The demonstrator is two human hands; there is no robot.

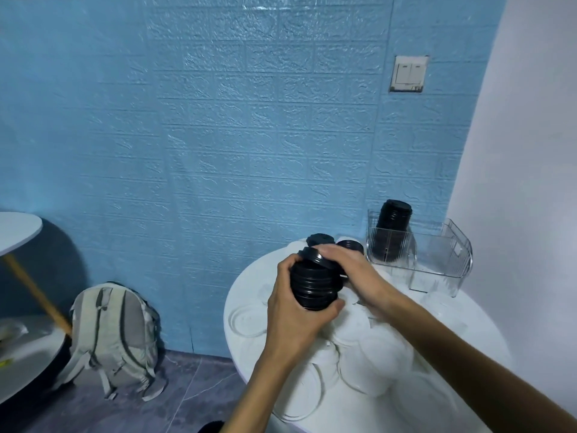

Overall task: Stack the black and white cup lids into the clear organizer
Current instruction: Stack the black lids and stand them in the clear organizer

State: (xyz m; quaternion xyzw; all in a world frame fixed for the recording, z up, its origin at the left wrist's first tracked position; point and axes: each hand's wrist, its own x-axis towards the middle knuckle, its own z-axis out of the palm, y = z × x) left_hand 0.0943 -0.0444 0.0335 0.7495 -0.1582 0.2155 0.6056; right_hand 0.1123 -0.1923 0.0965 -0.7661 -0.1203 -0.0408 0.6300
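While held above the white round counter (249, 295), black lid stack (313, 284) kept in the air, tilted a little, well apart from the clear organizer (437, 260) at the back right. Judged light and stiff, thin plastic, but loose as a column: could slide apart or bend open if squeezed only in the middle. Best taken around the side with a support under the bottom lid and one on top. Left hand (293, 310) wrapped around the stack, fingers curled on the far side, thumb pressing below the lowest lid. Right hand (349, 270) lying over the top lid (312, 256), which sits crooked; fingers bent on it, seemingly pressing it down, though whether pinching or only pushing cannot be told. Second black stack (394, 220) already standing in the left compartment of the organizer; right compartment looks without lids. Two loose black lids (318, 239) behind the hands. Many white lids (368, 354) scattered over the counter, still not stacked. Further out: backpack (115, 335) on the floor, light switch (409, 73) on the blue wall.
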